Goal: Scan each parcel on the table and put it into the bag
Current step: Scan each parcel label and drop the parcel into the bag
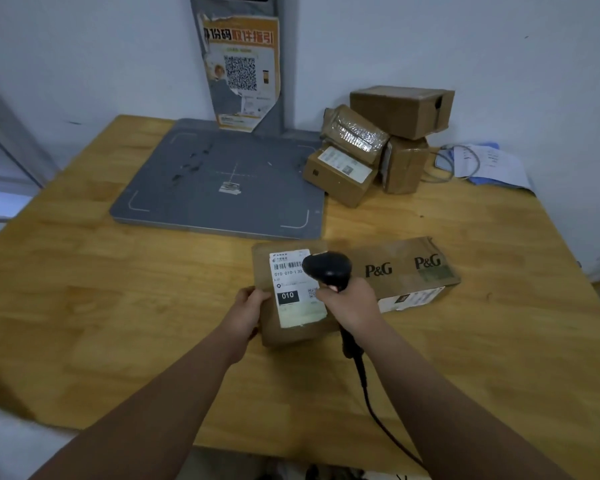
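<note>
Scanning stage, seen from beside the tabletop (pixel 118 289). A flat brown cardboard parcel (pixel 284 336) lies between the two hands, its long axis running away from the person and leaning slightly left at the far end. Its white shipping label (pixel 297 289) faces up, with the barcode at the far end and a black "010" block nearer the person. The left hand (pixel 252 308) grips the parcel's left edge. The right hand (pixel 352 303) is clenched around the handle of a black barcode scanner (pixel 328 268), whose head points left over the label's far right part; its cable (pixel 364 386) trails back below the wrist. Just right of the right hand lies a flattened "P&G" parcel (pixel 409 271), long axis left to right. Beyond the hands sit a grey scanning pad (pixel 222 181) and stacked brown parcels (pixel 378 143).
</note>
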The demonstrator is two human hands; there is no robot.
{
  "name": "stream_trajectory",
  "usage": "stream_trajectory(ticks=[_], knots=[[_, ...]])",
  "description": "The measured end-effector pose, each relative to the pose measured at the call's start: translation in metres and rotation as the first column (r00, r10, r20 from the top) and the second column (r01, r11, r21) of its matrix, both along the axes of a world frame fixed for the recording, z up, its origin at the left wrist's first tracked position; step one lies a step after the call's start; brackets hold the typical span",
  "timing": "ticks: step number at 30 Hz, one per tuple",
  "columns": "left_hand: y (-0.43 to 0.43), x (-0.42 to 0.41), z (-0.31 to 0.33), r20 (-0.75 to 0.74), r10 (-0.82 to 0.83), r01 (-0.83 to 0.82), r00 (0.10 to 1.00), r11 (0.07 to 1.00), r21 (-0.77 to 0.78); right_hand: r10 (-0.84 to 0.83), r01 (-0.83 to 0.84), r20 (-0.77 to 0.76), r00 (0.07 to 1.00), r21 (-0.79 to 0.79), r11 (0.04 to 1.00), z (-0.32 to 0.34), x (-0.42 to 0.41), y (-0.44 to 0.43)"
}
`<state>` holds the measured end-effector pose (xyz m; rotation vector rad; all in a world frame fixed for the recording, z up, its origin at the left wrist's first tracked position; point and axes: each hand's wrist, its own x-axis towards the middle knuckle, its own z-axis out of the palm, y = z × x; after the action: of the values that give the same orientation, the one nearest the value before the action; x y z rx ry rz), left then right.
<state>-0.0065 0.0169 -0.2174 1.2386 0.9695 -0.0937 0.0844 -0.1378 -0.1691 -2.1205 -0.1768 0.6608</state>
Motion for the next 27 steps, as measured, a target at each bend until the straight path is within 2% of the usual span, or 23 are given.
stream_trajectory(ticks=[3, 7, 10, 14, 18, 27], knots=[[0.005, -0.011, 0.001, 0.074, 0.004, -0.002, 0.997, 0.999, -0.032, -0.082, 0.086, -0.033, 0.996, 0.147, 0.985, 0.002, -0.008, 0.0], [0.024, -0.022, 0.005, 0.111, -0.076, 0.064, 0.991, 0.992, 0.109, -0.095, 0.106, -0.054, 0.994, 0.257, 0.961, 0.015, -0.01, -0.002], [0.035, -0.023, 0.01, 0.106, -0.121, 0.097, 0.987, 0.973, 0.209, -0.037, 0.017, 0.075, 0.997, 0.249, 0.968, 0.022, -0.017, -0.001], [0.048, -0.022, 0.008, 0.106, -0.099, 0.065, 0.989, 0.956, 0.285, 0.055, -0.076, 0.097, 0.994, 0.222, 0.972, 0.024, -0.037, -0.004], [0.053, -0.021, 0.007, 0.093, -0.106, 0.07, 0.99, 0.942, 0.328, 0.02, -0.042, 0.091, 0.996, 0.252, 0.967, 0.018, -0.052, -0.008], [0.058, -0.019, 0.001, 0.088, -0.093, 0.062, 0.992, 0.951, 0.304, -0.033, 0.017, 0.068, 0.997, 0.232, 0.972, 0.015, -0.053, -0.004]])
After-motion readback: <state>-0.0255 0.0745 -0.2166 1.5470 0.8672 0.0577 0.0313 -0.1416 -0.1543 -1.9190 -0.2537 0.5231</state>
